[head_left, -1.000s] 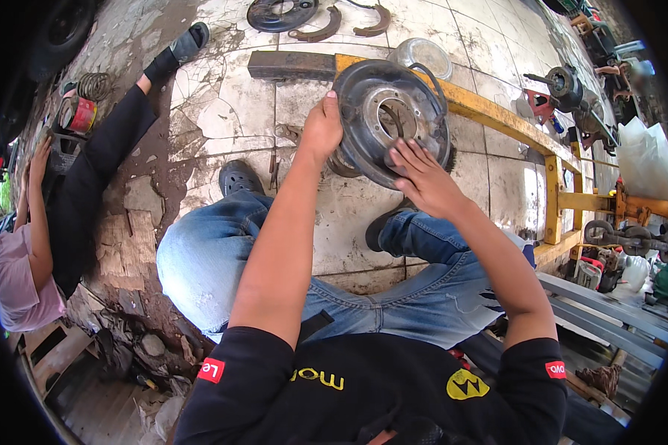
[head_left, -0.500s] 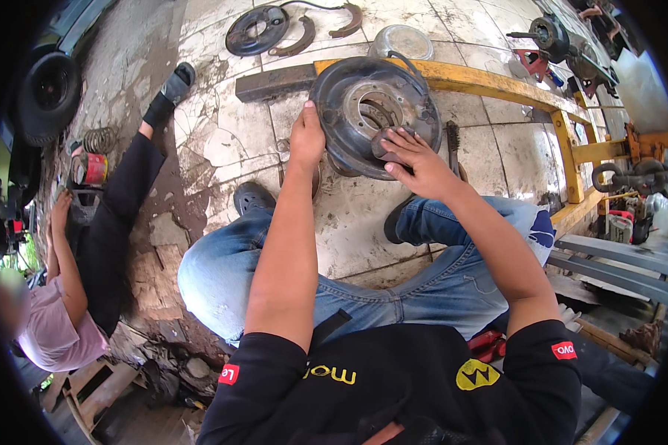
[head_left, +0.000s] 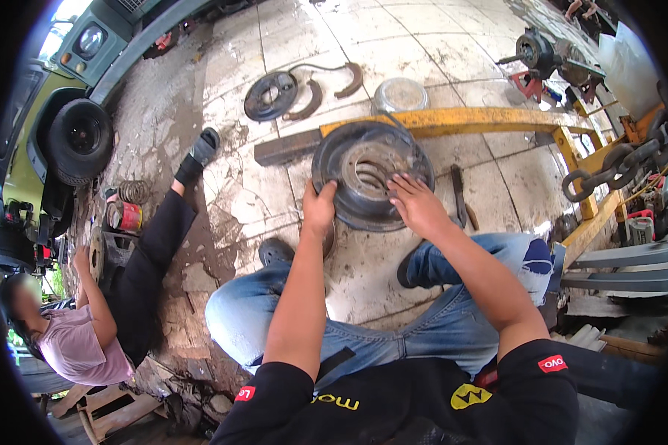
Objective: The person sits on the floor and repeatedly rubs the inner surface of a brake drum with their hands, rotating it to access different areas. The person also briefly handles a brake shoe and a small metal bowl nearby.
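Centrally, a person's two bare hands are apart from each other, both on one round black metal plate. The left hand (head_left: 320, 211) grips its near left rim, thumb on top and fingers tucked under. The right hand (head_left: 417, 208) lies on its right side, fingers stretched toward the middle; whether anything is pinched beneath them cannot be told. The round black plate (head_left: 367, 202) sits between and just beyond the hands, its broad hub opening facing up.

Just right of the right hand, a dark long-handled tool (head_left: 459, 189) lies on the tiled floor (head_left: 493, 191), with a small curved brown piece (head_left: 472, 217) next to it. Directly beyond both hands, a yellow metal frame (head_left: 497, 119) runs across and off to the right. Past it, straight ahead, is a shallow silvery dish (head_left: 401, 95); ahead of the left hand lie a second black plate (head_left: 254, 100) and two curved brown shoes (head_left: 350, 81).

Well to the left of the left hand, another person in a pink top (head_left: 82, 348) sits near a coil spring (head_left: 132, 192) and a red tin (head_left: 128, 216). Far right of the right hand hangs a heavy chain (head_left: 620, 167).
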A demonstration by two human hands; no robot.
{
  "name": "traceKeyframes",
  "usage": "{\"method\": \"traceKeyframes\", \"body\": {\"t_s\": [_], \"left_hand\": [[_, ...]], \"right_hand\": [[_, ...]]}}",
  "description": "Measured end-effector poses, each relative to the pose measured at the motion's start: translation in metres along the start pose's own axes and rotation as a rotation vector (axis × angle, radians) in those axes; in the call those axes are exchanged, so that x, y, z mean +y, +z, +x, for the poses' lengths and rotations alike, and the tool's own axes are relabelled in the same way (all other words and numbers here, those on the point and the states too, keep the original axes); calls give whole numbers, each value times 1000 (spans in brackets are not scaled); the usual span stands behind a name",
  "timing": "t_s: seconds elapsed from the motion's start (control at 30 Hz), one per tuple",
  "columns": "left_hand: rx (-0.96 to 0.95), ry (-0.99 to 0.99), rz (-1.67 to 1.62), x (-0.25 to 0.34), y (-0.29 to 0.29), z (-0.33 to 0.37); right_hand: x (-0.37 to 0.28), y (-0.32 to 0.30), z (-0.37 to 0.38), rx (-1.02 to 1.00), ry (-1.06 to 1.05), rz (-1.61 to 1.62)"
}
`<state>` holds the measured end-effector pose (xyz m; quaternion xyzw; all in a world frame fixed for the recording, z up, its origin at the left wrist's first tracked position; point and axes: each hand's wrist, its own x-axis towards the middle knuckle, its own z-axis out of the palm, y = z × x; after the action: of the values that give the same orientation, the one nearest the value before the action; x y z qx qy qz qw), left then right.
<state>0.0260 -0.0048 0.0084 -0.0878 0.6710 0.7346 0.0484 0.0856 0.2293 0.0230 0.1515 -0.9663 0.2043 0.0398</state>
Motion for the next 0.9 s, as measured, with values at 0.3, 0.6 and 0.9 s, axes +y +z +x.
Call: {"method": "traceKeyframes", "body": {"t_s": [0.3, 0.6, 0.9], "left_hand": [[21, -14, -25, -5, 0, -1], [46, 14, 52, -7, -13, -12], [132, 56, 28, -24, -8, -31]], "right_hand": [[1, 6, 0, -74, 34, -7], [-5, 5, -1, -118, -5, 6], [-3, 6, 3, -163, 9, 5]]}}
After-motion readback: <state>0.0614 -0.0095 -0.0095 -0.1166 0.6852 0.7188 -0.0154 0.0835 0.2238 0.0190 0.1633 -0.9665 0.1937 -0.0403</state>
